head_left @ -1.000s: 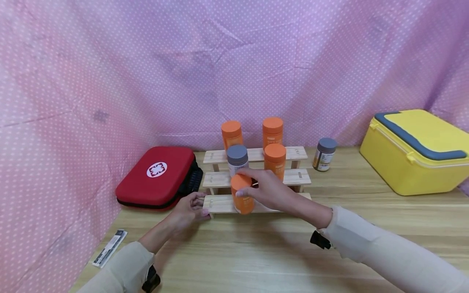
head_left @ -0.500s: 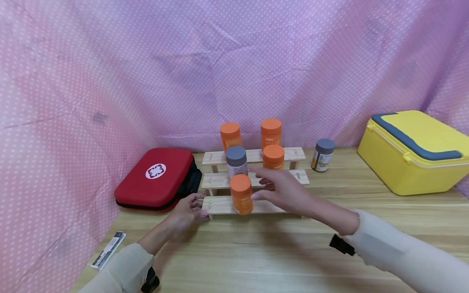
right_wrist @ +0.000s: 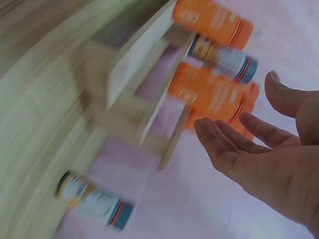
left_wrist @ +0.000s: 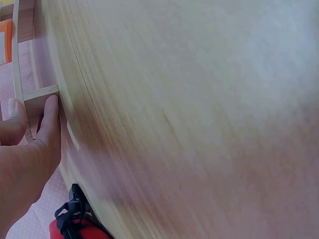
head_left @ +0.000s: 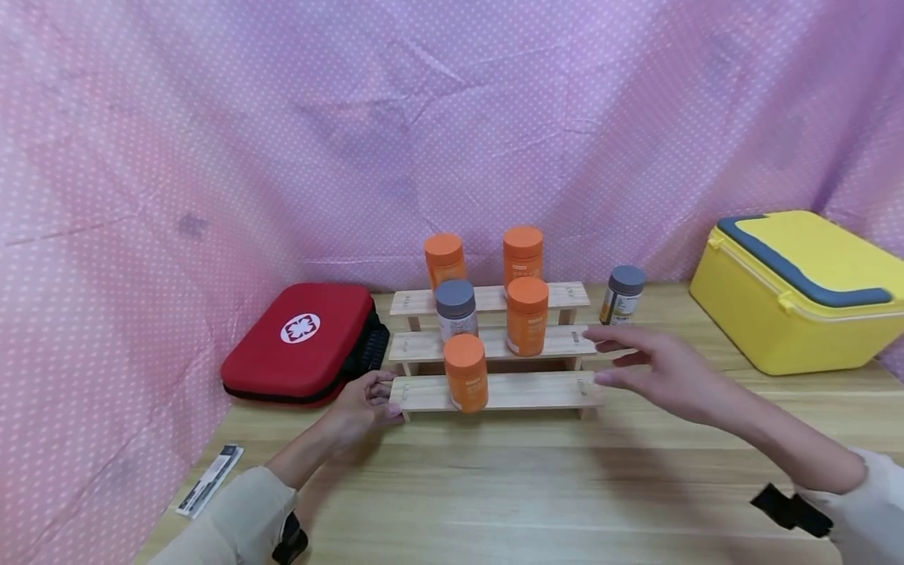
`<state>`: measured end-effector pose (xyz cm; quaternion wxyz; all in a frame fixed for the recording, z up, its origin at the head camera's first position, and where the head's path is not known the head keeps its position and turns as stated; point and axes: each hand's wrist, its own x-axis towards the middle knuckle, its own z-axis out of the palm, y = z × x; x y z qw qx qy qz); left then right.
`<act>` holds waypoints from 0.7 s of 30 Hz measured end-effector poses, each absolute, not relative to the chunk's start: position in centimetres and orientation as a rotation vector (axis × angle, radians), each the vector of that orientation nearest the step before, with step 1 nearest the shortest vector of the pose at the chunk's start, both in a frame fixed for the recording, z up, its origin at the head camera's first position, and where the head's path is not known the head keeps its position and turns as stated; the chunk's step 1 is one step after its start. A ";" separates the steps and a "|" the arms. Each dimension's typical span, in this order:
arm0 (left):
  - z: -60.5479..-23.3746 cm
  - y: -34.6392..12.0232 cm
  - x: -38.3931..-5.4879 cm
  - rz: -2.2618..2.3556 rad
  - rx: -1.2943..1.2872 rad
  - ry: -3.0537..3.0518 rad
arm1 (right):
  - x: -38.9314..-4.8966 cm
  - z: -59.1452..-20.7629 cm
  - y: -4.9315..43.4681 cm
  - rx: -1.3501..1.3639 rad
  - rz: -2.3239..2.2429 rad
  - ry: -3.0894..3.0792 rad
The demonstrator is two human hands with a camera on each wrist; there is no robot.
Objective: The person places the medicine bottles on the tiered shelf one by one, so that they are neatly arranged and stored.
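Note:
A three-tier wooden display rack [head_left: 537, 390] stands mid-table. My left hand [head_left: 360, 410] grips the left end of its lowest tier; in the left wrist view a finger lies along the end support [left_wrist: 41, 102]. One orange bottle [head_left: 466, 373] stands on that tier, left of its middle. The middle tier bears a grey-capped bottle [head_left: 457, 310] and an orange bottle [head_left: 526, 316]. Two more orange bottles, one left [head_left: 445, 260] and one right [head_left: 523, 255], stand on the top tier. My right hand [head_left: 664, 375] holds nothing, fingers spread beside the rack's right end.
Another grey-capped bottle [head_left: 622, 294] stands on the table behind my right hand. A yellow box [head_left: 791, 302] with a grey-edged lid is at the right. On the left lie a red first-aid case [head_left: 300, 345] and a flat white packet [head_left: 209, 481]. A pink dotted cloth [head_left: 395, 141] hangs behind.
My right hand has let go of the orange bottle on the lowest tier and moved right, past the rack's end. My left hand has stayed at the rack's left end.

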<state>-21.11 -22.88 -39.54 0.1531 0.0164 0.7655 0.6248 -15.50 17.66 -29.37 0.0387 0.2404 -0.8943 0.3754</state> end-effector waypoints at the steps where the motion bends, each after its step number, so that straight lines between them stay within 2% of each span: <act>1: -39.5 -22.9 -21.1 1.789 0.054 2.196 | -15.5 -29.5 18.4 0.710 1.139 -2.757; 10: -39.2 -22.8 -20.9 1.786 0.043 2.210 | -17.4 -30.6 23.4 0.541 0.991 -2.759; 21: -39.3 -22.8 -21.1 1.768 0.014 2.223 | -23.5 -30.1 25.1 0.374 0.835 -2.830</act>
